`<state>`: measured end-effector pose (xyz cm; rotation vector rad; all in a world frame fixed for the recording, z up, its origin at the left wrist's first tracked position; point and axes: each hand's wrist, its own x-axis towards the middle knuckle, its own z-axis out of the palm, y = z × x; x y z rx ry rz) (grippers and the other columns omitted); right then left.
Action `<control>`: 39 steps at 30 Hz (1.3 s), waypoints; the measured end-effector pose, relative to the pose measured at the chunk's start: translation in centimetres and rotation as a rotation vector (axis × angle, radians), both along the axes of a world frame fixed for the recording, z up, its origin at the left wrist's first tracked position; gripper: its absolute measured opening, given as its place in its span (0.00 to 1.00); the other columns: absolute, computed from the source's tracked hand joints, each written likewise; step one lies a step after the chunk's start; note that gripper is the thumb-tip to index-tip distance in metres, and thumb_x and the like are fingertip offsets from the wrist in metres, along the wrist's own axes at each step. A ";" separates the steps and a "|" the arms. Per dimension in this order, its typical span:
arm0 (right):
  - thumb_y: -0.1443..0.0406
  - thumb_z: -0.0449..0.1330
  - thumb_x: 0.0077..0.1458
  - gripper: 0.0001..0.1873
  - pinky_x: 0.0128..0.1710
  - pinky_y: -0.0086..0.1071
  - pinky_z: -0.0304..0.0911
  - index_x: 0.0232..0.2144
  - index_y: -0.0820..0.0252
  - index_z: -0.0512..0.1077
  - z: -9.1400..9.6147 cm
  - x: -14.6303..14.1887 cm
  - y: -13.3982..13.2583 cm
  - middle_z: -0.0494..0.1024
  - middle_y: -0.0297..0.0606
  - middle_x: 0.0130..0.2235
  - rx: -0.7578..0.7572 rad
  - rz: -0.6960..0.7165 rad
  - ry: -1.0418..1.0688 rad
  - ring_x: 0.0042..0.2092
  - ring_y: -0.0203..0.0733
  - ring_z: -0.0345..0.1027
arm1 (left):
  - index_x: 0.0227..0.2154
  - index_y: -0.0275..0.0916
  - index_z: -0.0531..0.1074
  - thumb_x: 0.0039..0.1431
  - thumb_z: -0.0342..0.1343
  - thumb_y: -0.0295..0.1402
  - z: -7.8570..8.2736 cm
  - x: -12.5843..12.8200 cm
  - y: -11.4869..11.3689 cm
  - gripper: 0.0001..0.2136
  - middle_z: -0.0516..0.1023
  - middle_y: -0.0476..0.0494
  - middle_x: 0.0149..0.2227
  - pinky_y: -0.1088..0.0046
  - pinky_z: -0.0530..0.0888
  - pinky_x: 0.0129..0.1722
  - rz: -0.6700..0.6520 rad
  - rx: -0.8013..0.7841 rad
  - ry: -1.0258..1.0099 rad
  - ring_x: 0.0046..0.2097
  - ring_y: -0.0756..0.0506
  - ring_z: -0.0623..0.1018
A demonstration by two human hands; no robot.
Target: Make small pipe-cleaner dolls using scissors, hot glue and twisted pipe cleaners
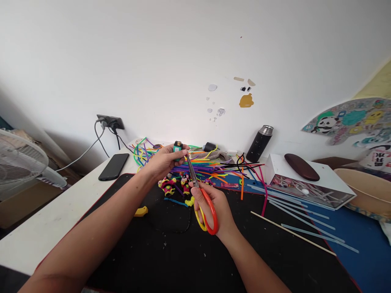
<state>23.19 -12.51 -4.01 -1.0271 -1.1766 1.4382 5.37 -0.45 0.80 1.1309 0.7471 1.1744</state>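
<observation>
My left hand (166, 160) is closed around a small green lighter with a black top (177, 151), held upright over the far part of the mat. In my right hand (218, 203) is a pair of scissors (213, 215) with red handles; a yellow loop shows beside the red one. The metal blades point up and away, their tips at my left fingertips, and I cannot tell whether they touch anything there. Just beyond and below the hands stand small pink, yellow and black pipe-cleaner figures (168, 186). A blue pipe-cleaner piece (176, 202) lies in front of them.
Many coloured pipe cleaners (204, 169) lie across the back. A black phone (114, 167) rests at left, near a yellow-handled object (141, 211). At right are a black flask (259, 143), a white box (311, 175), glue sticks (305, 213) and a wooden stick (293, 232). A fan (23, 162) stands far left.
</observation>
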 end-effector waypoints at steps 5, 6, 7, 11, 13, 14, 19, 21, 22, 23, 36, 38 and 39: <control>0.47 0.70 0.55 0.29 0.14 0.24 0.55 0.49 0.62 0.80 0.2 0.0 0.0 0.69 0.27 0.21 -0.005 0.002 -0.017 0.15 0.30 0.58 | 0.39 0.33 0.82 0.46 0.77 0.34 -0.1 0.0 0.1 0.18 0.73 0.49 0.27 0.75 0.65 0.28 0.011 -0.005 0.009 0.27 0.52 0.70; 0.47 0.71 0.54 0.29 0.14 0.24 0.55 0.49 0.62 0.80 0.2 0.0 0.0 0.69 0.27 0.21 -0.005 0.004 -0.016 0.15 0.30 0.58 | 0.39 0.33 0.82 0.46 0.77 0.34 -0.2 -0.1 0.1 0.18 0.73 0.49 0.26 0.75 0.65 0.28 0.013 -0.006 0.005 0.27 0.52 0.70; 0.47 0.71 0.54 0.29 0.14 0.24 0.55 0.49 0.62 0.80 0.2 0.0 0.0 0.69 0.27 0.21 -0.006 0.005 -0.012 0.15 0.30 0.58 | 0.39 0.33 0.83 0.46 0.77 0.35 -0.2 -0.1 0.1 0.18 0.73 0.49 0.26 0.75 0.66 0.28 0.010 -0.005 0.001 0.28 0.52 0.70; 0.48 0.71 0.55 0.29 0.13 0.24 0.55 0.50 0.62 0.80 0.1 0.0 0.1 0.70 0.27 0.22 -0.016 0.001 0.008 0.15 0.30 0.59 | 0.39 0.34 0.83 0.50 0.75 0.45 0.0 -0.4 0.1 0.20 0.78 0.43 0.32 0.73 0.69 0.30 -0.049 -0.003 0.007 0.30 0.50 0.73; 0.48 0.71 0.55 0.30 0.13 0.23 0.54 0.51 0.62 0.80 0.0 0.0 0.1 0.70 0.27 0.22 -0.022 0.001 0.013 0.15 0.30 0.59 | 0.39 0.34 0.83 0.53 0.73 0.49 0.0 -0.6 0.3 0.22 0.80 0.40 0.36 0.73 0.69 0.30 -0.047 -0.007 0.003 0.30 0.50 0.73; 0.48 0.71 0.55 0.30 0.13 0.23 0.54 0.51 0.62 0.80 0.1 0.0 0.0 0.70 0.27 0.22 -0.024 0.002 0.015 0.15 0.30 0.59 | 0.39 0.34 0.83 0.53 0.72 0.50 0.0 -0.6 0.3 0.22 0.80 0.39 0.37 0.74 0.69 0.29 -0.031 -0.009 0.000 0.30 0.50 0.73; 0.47 0.71 0.53 0.31 0.13 0.23 0.54 0.51 0.62 0.80 0.2 0.0 0.0 0.69 0.27 0.21 -0.034 -0.002 -0.001 0.15 0.30 0.59 | 0.38 0.34 0.84 0.51 0.74 0.42 -0.3 -0.9 0.7 0.17 0.78 0.42 0.35 0.74 0.68 0.30 0.028 -0.011 0.028 0.30 0.51 0.71; 0.46 0.71 0.53 0.31 0.13 0.24 0.54 0.51 0.62 0.80 0.3 0.0 0.0 0.69 0.28 0.21 -0.027 -0.008 -0.012 0.15 0.30 0.59 | 0.39 0.35 0.84 0.54 0.72 0.42 -0.1 -1.1 0.7 0.16 0.78 0.42 0.36 0.73 0.69 0.33 0.016 0.008 0.080 0.32 0.49 0.72; 0.46 0.71 0.54 0.31 0.13 0.24 0.54 0.51 0.62 0.80 0.3 0.1 0.0 0.69 0.28 0.21 -0.019 -0.016 -0.015 0.15 0.30 0.59 | 0.41 0.35 0.84 0.56 0.70 0.43 0.0 -1.4 0.7 0.16 0.79 0.42 0.36 0.72 0.69 0.34 0.005 0.028 0.132 0.33 0.48 0.72; 0.46 0.71 0.53 0.31 0.13 0.24 0.54 0.50 0.62 0.80 0.4 0.1 0.0 0.69 0.28 0.22 -0.012 -0.025 -0.017 0.15 0.31 0.60 | 0.42 0.36 0.83 0.57 0.68 0.43 0.3 -1.6 0.7 0.16 0.79 0.42 0.36 0.72 0.70 0.35 -0.010 0.056 0.207 0.35 0.47 0.73; 0.42 0.65 0.60 0.31 0.14 0.25 0.54 0.48 0.64 0.79 1.3 1.4 0.4 0.69 0.28 0.22 0.073 -0.088 0.005 0.16 0.31 0.61 | 0.50 0.43 0.82 0.65 0.57 0.35 -0.8 -2.1 -5.6 0.14 0.84 0.38 0.46 0.65 0.73 0.44 -0.356 0.665 1.502 0.46 0.36 0.82; 0.42 0.65 0.59 0.31 0.14 0.25 0.54 0.47 0.64 0.79 1.4 1.2 0.4 0.68 0.28 0.22 0.072 -0.092 0.011 0.15 0.30 0.60 | 0.50 0.43 0.81 0.64 0.58 0.33 -1.1 -2.0 -6.7 0.14 0.84 0.39 0.46 0.66 0.74 0.46 -0.406 0.697 1.499 0.47 0.37 0.83; 0.42 0.65 0.59 0.31 0.14 0.25 0.54 0.46 0.64 0.80 1.4 1.2 0.4 0.69 0.28 0.22 0.070 -0.094 0.013 0.15 0.30 0.60 | 0.50 0.43 0.81 0.64 0.60 0.33 -1.1 -1.8 -7.0 0.13 0.84 0.39 0.46 0.66 0.74 0.46 -0.416 0.703 1.494 0.47 0.37 0.83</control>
